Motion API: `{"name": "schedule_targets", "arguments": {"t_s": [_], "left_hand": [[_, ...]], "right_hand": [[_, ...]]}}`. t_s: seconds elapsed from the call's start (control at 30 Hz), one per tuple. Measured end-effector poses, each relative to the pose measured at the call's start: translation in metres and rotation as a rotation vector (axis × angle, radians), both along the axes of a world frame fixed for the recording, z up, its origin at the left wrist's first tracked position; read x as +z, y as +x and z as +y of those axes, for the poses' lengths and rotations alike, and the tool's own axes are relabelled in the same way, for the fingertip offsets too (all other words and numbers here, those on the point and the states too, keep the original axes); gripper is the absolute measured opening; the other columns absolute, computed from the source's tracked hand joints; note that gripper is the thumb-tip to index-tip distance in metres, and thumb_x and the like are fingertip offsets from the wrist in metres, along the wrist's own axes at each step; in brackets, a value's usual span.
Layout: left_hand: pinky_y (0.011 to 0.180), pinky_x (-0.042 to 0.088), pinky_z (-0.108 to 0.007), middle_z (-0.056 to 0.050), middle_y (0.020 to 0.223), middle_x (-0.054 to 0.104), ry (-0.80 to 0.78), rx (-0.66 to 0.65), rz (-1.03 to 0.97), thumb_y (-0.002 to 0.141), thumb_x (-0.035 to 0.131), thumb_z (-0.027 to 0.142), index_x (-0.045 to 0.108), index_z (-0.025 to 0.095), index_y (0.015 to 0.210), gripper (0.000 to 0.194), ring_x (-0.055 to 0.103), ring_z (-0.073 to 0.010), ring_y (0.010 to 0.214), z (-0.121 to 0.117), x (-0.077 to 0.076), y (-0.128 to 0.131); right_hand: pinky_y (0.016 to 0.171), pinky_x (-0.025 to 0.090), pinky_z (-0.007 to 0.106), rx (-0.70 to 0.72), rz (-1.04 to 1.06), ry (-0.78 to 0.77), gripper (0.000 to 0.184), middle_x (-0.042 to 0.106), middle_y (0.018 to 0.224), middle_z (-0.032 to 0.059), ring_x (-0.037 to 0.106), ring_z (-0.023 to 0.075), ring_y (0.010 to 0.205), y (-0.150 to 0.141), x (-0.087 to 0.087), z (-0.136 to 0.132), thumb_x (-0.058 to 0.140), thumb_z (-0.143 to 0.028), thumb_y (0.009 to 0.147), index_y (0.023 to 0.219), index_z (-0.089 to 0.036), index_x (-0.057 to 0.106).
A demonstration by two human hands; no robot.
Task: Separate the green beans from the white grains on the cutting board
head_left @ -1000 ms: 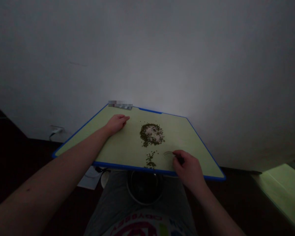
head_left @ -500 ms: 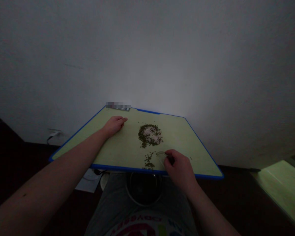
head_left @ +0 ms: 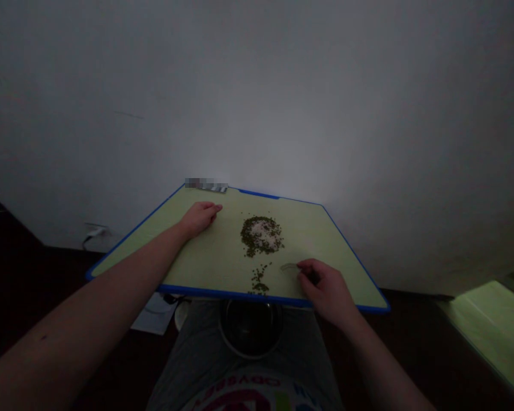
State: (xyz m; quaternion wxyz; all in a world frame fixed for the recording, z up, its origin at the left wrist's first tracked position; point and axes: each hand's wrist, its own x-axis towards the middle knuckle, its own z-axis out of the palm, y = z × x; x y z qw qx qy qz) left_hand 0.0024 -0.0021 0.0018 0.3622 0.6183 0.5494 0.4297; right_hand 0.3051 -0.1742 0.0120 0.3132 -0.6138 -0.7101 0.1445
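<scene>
My right hand (head_left: 324, 288) is closed in a pinch at the right front of the light green tabletop (head_left: 205, 262). It holds a clear protractor (head_left: 288, 267), whose curved edge points left. Left of it, a loose trail of small green beans (head_left: 260, 281) runs to the front edge. Farther back lies a pile of the same green beans (head_left: 251, 242) with white grains like rice (head_left: 263, 233) mixed in the middle. My left hand (head_left: 200, 218) rests on the tabletop left of the pile, fingers curled, with nothing visible in it.
A dark metal bowl (head_left: 252, 348) sits in my lap under the front edge. A small strip, partly pixelated (head_left: 212, 186), lies at the back left corner. The grey wall (head_left: 257, 103) stands behind the table, with a white plug (head_left: 95, 232) low at left.
My right hand has moved a little to the right with the protractor, away from the bean trail. The protractor now looks flatter or more tilted. My left hand and the beans stay put.
</scene>
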Motion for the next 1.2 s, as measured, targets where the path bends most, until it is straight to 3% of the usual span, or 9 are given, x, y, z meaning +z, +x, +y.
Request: {"name": "schedule_targets", "arguments": {"t_s": [0.17, 0.47, 0.6, 0.77, 1.0, 1.1, 1.2], "left_hand": [[0.04, 0.024, -0.024, 0.004, 0.039, 0.04, 0.021, -0.022, -0.008, 0.069, 0.05, 0.052, 0.043, 0.019, 0.048, 0.04, 0.032, -0.0088, 0.036, 0.006, -0.007, -0.003], [0.041, 0.024, -0.024, 0.005, 0.038, 0.039, 0.014, 0.006, 0.0, 0.071, 0.05, 0.049, 0.043, 0.019, 0.048, 0.038, 0.032, -0.0085, 0.036, -0.002, 0.003, 0.0], [0.042, 0.026, -0.025, 0.005, 0.038, 0.038, 0.02, 0.012, 0.032, 0.071, 0.05, 0.048, 0.043, 0.018, 0.048, 0.038, 0.033, -0.0086, 0.036, -0.003, 0.004, 0.0], [0.042, 0.025, -0.025, 0.005, 0.038, 0.038, 0.017, 0.002, 0.035, 0.072, 0.049, 0.048, 0.042, 0.018, 0.049, 0.038, 0.033, -0.0086, 0.036, -0.002, 0.003, 0.0], [0.042, 0.026, -0.024, 0.005, 0.037, 0.037, 0.036, -0.003, 0.059, 0.072, 0.048, 0.051, 0.043, 0.018, 0.048, 0.04, 0.033, -0.0085, 0.036, 0.003, -0.002, -0.003], [0.042, 0.026, -0.025, 0.005, 0.038, 0.038, 0.041, -0.008, 0.058, 0.072, 0.048, 0.052, 0.043, 0.018, 0.048, 0.041, 0.033, -0.0086, 0.036, 0.006, -0.004, -0.004], [0.042, 0.026, -0.025, 0.005, 0.038, 0.037, 0.044, -0.014, 0.04, 0.072, 0.048, 0.051, 0.042, 0.018, 0.049, 0.04, 0.033, -0.0086, 0.036, 0.006, -0.004, -0.003]], "right_hand": [[0.062, 0.044, 0.026, -0.025, -0.105, 0.032, 0.024, 0.066, 0.074, 0.0028, 0.059, 0.0153, 0.065, -0.003, -0.003, 0.014, 0.048, -0.024, 0.075, 0.093, -0.018, 0.063], [0.06, 0.041, 0.026, -0.197, -0.158, 0.085, 0.024, 0.064, 0.07, 0.004, 0.058, 0.0157, 0.063, 0.052, -0.006, 0.073, 0.049, -0.026, 0.073, 0.089, -0.015, 0.063], [0.06, 0.041, 0.026, -0.198, -0.088, 0.097, 0.025, 0.064, 0.072, 0.0039, 0.058, 0.0149, 0.062, 0.053, -0.005, 0.073, 0.05, -0.028, 0.073, 0.089, -0.015, 0.062], [0.057, 0.04, 0.024, -0.164, -0.064, 0.068, 0.024, 0.063, 0.066, 0.0017, 0.056, 0.0133, 0.058, 0.031, -0.008, 0.067, 0.05, -0.026, 0.071, 0.088, -0.016, 0.062], [0.062, 0.041, 0.026, -0.309, -0.157, 0.095, 0.021, 0.066, 0.073, 0.0057, 0.058, 0.0165, 0.066, 0.035, -0.006, 0.075, 0.05, -0.022, 0.07, 0.084, -0.016, 0.064], [0.06, 0.041, 0.026, -0.248, -0.105, 0.086, 0.022, 0.065, 0.071, 0.0044, 0.058, 0.0155, 0.063, 0.034, -0.002, 0.072, 0.05, -0.023, 0.071, 0.087, -0.016, 0.063], [0.057, 0.042, 0.024, -0.069, -0.024, 0.014, 0.023, 0.064, 0.069, 0.0017, 0.057, 0.0135, 0.06, 0.02, -0.001, 0.065, 0.049, -0.023, 0.071, 0.089, -0.016, 0.062]]}}
